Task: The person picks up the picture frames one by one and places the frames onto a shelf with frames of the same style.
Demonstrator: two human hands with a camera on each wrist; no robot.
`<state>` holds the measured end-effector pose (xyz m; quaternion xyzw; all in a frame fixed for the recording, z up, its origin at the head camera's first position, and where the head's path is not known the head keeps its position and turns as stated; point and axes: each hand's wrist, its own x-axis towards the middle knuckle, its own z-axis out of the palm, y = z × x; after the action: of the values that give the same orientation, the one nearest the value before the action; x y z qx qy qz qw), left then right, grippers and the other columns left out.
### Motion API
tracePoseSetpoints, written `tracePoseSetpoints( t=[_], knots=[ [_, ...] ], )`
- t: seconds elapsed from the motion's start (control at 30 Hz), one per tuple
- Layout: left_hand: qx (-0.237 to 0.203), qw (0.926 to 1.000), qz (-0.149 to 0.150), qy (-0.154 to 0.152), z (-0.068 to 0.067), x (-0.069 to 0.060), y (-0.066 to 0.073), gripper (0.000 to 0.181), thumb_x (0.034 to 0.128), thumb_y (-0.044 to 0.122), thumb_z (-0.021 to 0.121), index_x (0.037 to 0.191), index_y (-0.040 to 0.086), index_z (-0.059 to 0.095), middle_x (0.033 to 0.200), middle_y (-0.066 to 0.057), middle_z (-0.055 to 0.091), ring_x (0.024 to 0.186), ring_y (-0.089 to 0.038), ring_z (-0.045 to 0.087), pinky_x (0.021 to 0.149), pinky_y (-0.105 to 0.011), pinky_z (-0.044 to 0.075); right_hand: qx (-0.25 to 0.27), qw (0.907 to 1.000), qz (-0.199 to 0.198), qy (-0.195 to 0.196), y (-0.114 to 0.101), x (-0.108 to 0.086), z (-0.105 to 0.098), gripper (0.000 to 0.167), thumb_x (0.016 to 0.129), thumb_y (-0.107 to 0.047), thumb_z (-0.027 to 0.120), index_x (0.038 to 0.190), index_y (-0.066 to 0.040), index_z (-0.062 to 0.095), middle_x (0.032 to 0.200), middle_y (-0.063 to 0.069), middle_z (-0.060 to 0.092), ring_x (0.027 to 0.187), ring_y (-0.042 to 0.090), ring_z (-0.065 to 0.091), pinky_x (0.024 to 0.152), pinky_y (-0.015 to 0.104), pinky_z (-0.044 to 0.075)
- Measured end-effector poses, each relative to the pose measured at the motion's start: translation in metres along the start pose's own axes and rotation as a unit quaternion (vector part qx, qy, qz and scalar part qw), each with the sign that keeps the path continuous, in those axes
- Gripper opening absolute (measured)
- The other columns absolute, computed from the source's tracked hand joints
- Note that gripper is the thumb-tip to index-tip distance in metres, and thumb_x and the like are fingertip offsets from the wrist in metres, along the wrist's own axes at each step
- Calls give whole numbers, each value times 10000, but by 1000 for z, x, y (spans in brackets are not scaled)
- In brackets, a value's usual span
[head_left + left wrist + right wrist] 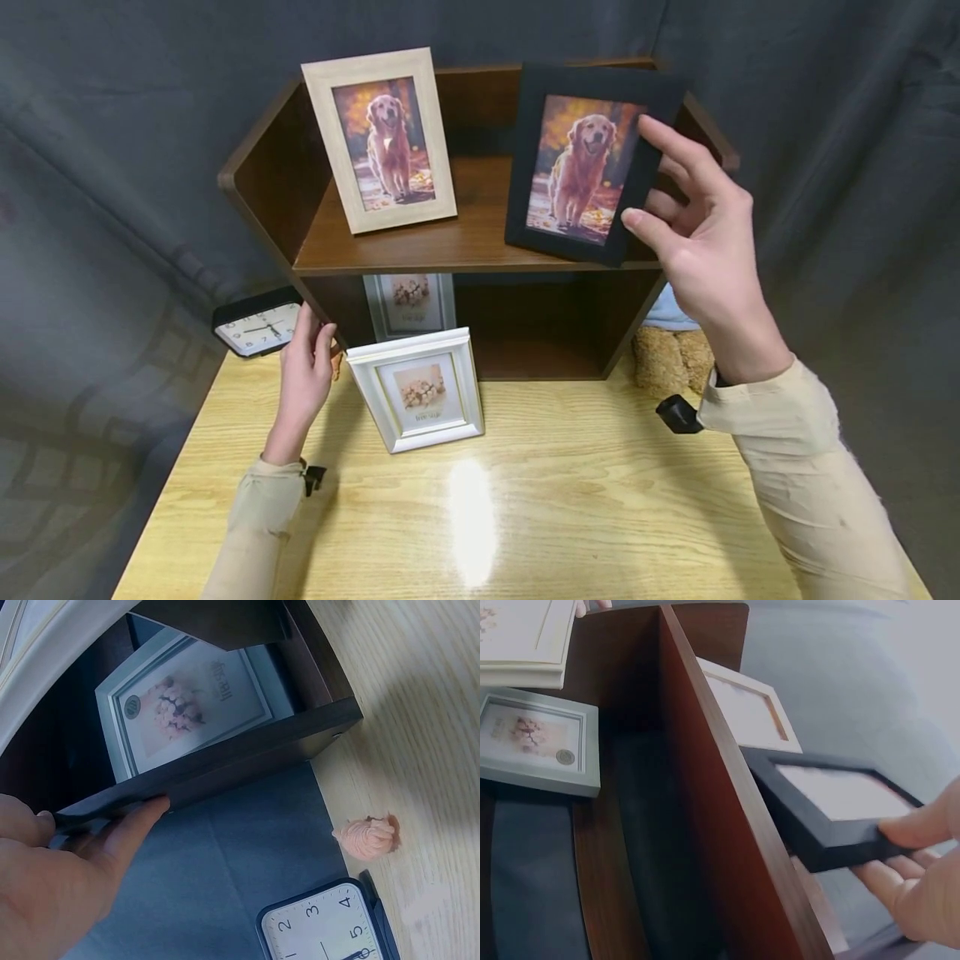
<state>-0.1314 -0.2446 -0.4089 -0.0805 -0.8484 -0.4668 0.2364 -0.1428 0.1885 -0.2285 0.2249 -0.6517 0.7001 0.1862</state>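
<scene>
Black photo frame [579, 171], tilted, is pinched by the right hand [707, 237].

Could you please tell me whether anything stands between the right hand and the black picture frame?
Nothing visible does: the right hand directly grips the black picture frame by its right side, thumb on the front. The pale frame on the upper shelf stands to the left, away from that hand.

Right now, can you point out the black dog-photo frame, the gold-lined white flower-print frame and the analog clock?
Black dog-photo frame [576, 172]: head view, on the dog print inside it.
Gold-lined white flower-print frame [420, 392]: head view, on the flower print.
Analog clock [259, 328]: head view, on its dial.
</scene>
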Motion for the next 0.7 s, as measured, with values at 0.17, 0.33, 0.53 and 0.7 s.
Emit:
tracePoseSetpoints(
  t=[0.17, 0.33, 0.53, 0.7],
  knots=[
    [0, 10000, 2, 12, 1, 0, 1, 465, 1138, 27, 471, 1601, 69, 458, 1407, -267, 640, 1142, -392, 669, 861, -70, 507, -334, 9993, -137, 130, 3, 5, 9, 665, 953, 267, 553, 1483, -120, 657, 1507, 102, 552, 816, 221, 618, 707, 260, 475],
    [11, 10000, -9, -15, 1, 0, 0, 451, 1137, 26, 478, 1587, 45, 458, 1405, -275, 637, 1150, -383, 671, 855, -60, 506, -354, 9992, -99, 160, 5, 11, 16, 662, 964, 259, 525, 1479, -135, 659, 1501, 95, 561, 771, 218, 559, 695, 279, 432],
    [19, 10000, -16, -29, 0, 0, 0, 452, 1136, 27, 482, 1587, 55, 459, 1396, -276, 639, 1133, -386, 674, 836, -46, 500, -217, 9992, 210, 262, 9, 20, 19, 665, 974, 233, 507, 1482, -171, 653, 1489, 124, 560, 936, 265, 580, 763, 292, 429],
    [5, 10000, -22, -28, 0, 1, -1, 440, 1137, 34, 483, 1576, 52, 468, 1385, -273, 646, 1106, -385, 679, 827, -51, 506, 28, 9992, 301, 269, 14, 30, 20, 647, 988, 234, 490, 1469, -164, 659, 1408, 141, 573, 918, 269, 546, 760, 293, 416]
  ],
)
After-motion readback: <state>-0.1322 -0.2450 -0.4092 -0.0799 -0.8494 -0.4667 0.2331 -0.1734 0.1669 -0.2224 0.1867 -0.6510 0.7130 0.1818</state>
